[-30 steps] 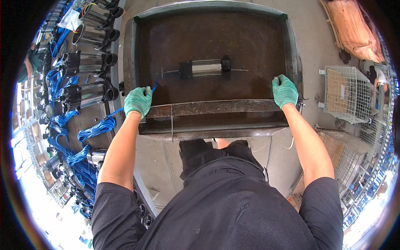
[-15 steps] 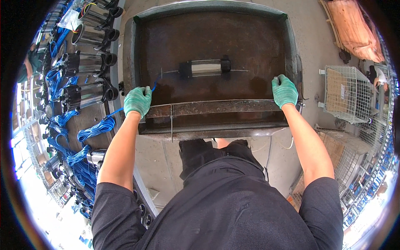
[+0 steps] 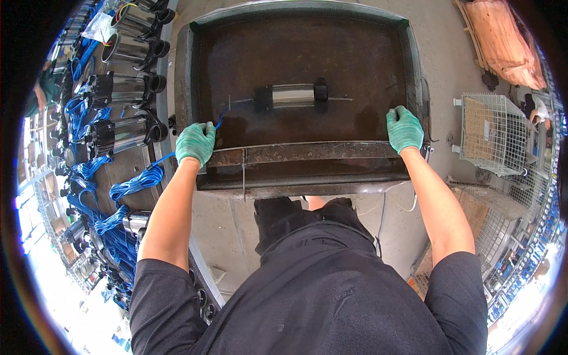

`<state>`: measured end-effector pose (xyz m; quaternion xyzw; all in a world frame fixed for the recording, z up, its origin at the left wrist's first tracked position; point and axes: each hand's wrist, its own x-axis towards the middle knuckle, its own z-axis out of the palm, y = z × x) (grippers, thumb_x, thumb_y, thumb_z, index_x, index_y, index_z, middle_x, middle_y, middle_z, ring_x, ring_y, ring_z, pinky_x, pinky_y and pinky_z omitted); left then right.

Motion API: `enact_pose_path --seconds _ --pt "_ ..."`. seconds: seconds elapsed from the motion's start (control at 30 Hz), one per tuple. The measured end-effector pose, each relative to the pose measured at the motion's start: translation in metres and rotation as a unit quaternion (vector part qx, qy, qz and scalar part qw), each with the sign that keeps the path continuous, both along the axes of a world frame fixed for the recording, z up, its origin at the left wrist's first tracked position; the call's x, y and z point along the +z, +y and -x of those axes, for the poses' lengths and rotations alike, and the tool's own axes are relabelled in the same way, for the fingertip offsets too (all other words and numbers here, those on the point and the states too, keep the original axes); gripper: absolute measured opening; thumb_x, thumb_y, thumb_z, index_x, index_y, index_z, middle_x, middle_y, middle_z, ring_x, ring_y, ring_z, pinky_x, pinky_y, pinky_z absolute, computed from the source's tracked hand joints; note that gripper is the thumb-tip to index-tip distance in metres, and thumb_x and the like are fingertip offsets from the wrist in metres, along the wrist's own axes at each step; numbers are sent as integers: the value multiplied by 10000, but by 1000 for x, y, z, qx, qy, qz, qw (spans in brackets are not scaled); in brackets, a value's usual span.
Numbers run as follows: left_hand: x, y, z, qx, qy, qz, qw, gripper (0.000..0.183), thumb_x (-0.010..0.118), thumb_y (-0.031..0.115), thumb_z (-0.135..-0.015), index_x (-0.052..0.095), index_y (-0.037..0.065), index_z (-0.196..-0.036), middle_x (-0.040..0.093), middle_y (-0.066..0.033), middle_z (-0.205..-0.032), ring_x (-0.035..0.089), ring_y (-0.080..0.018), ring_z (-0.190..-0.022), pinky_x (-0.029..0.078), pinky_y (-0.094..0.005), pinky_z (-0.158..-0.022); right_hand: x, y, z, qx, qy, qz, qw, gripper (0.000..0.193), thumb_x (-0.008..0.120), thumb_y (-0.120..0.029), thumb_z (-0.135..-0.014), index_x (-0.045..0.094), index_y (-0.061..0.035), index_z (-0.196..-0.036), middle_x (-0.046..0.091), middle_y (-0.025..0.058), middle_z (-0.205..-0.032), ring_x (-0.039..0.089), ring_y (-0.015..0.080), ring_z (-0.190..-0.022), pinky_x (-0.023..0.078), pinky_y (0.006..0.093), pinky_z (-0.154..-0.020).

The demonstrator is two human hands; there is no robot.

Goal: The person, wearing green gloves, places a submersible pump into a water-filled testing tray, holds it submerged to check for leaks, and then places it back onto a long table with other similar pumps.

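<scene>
Both my hands wear green knit gloves. My left hand (image 3: pixel 196 143) is curled over the left end of a rusty metal crossbar (image 3: pixel 313 152) at the near side of a dark tank (image 3: pixel 299 7). My right hand (image 3: pixel 405 129) is curled at the bar's right end, by the tank's right wall; the undersides of both grips are hidden. Beyond the bar, a silver cylindrical motor (image 3: pixel 293 96) with black ends lies sideways in the tank, seemingly under water. A thin rod sticks out at each side of it. Blue cable (image 3: pixel 220 120) runs from its left end toward my left hand.
Along the left, a bench holds a row of silver-and-black motors (image 3: pixel 121 131) and coiled blue cables (image 3: pixel 137 182). Wire mesh crates (image 3: pixel 494 133) stand on the floor to the right, below an orange-wrapped bundle (image 3: pixel 503 41). Another person's arm (image 3: pixel 40 94) shows at far left.
</scene>
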<state>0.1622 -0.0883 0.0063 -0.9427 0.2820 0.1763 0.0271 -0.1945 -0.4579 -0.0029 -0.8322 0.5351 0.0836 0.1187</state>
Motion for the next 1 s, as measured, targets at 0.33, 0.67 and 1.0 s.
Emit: enact_pose_path --seconds 0.33,0.67,1.0 --pt "0 0 0 1 3 5 1000 448 485 424 -1033 778 93 -959 734 -195 -1010 682 -423 -984 537 -509 -887 -1 0 1 3 2 2 1000 351 512 -395 -1008 700 -108 -1080 711 175 -1153 677 417 -1045 541 518 -906" --pt "-1 1 0 4 2 12 1000 442 491 416 -1031 777 89 -948 733 -195 -996 682 -423 -968 540 -508 -872 1 1 0 7 1 9 1000 357 502 -396 -1012 702 -107 -1074 717 180 -1126 682 419 -1027 544 517 -899" --pt "-4 1 0 2 0 15 1000 447 490 418 -1032 776 86 -950 732 -201 -1005 679 -430 -978 535 -513 -882 1 1 0 2 1 4 1000 347 510 -394 -1012 700 -110 -1065 721 172 -1113 684 419 -1019 547 517 -890"
